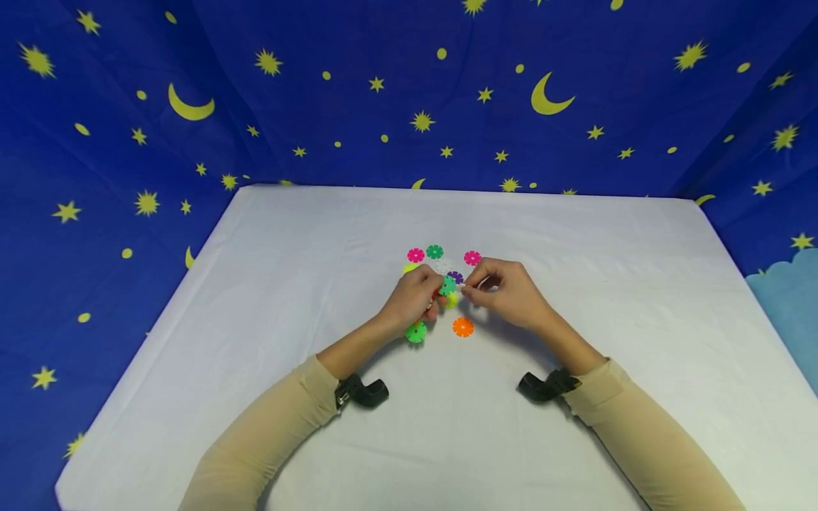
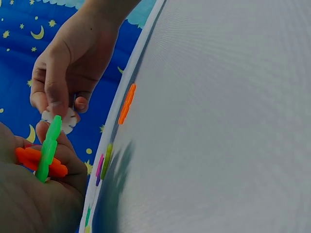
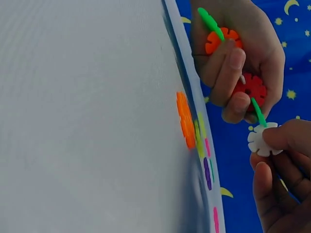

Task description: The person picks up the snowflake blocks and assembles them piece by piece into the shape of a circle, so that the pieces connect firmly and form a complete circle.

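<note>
My left hand [image 1: 414, 294] grips a chain of slotted plastic flower discs joined edge to edge. A light green disc [image 1: 416, 332] juts out at its near end, followed by an orange disc [image 3: 224, 41] partly behind the fingers. Farther along come a red disc [image 3: 251, 91] and a green disc [image 1: 447, 286]; curled fingers cover the middle of the chain. With thumb and fingertips, my right hand [image 1: 508, 292] pinches a white disc [image 3: 264, 141]. In the right wrist view the white disc's edge meets the tip of the green disc.
Loose discs lie on the white-covered table [image 1: 447, 426] around the hands: orange [image 1: 463, 326], purple [image 1: 455, 277], pink [image 1: 472, 257], another pink disc [image 1: 416, 255], dark green [image 1: 434, 251], and yellow [image 1: 451, 301]. A blue star-patterned curtain [image 1: 383, 92] hangs behind.
</note>
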Tool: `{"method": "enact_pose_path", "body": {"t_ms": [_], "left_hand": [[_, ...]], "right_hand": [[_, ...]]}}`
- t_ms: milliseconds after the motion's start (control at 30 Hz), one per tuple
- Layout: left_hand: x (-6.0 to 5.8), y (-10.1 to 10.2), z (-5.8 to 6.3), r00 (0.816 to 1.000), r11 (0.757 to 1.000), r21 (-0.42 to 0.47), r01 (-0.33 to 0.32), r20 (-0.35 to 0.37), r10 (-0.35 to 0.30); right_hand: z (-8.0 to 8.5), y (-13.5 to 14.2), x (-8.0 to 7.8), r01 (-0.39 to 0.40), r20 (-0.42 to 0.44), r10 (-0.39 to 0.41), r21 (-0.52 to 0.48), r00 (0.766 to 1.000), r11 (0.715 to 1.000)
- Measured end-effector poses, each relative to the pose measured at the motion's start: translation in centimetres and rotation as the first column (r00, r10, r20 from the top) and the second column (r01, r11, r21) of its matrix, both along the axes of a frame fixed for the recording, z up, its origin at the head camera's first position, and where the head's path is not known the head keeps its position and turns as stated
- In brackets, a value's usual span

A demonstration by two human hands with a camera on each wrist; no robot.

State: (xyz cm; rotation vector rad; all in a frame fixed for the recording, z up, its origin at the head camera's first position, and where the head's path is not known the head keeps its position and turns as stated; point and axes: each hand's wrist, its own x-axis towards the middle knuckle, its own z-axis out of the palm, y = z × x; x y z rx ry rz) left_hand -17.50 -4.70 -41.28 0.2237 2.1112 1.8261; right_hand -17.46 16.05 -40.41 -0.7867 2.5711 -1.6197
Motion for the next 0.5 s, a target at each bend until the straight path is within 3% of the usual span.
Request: {"method": "enact_pose_path", "body": {"t_ms": [133, 300, 500], "left_hand": [[0.2, 0.0, 0.3, 0.999, 1.0, -0.014, 0.022, -0.032, -0.022], [0.5, 0.0, 1.0, 0.997, 0.999, 0.021, 0.048, -0.055, -0.047], [0.9, 0.2, 2.1, 0.99, 0.996, 0.04, 0.077, -0.118, -0.072]], "right_hand": [[1.9, -0.8, 1.2, 0.014, -0.032, -0.014, -0.009, 0.999, 1.0], [3.9, -1.5, 2.4, 0.017, -0.145, -0.018, -0.008, 0.989, 1.0], [5.3, -1.6, 3.2, -0.008, -0.309, -0.003, -0.034, 0.951, 0.999]]}}
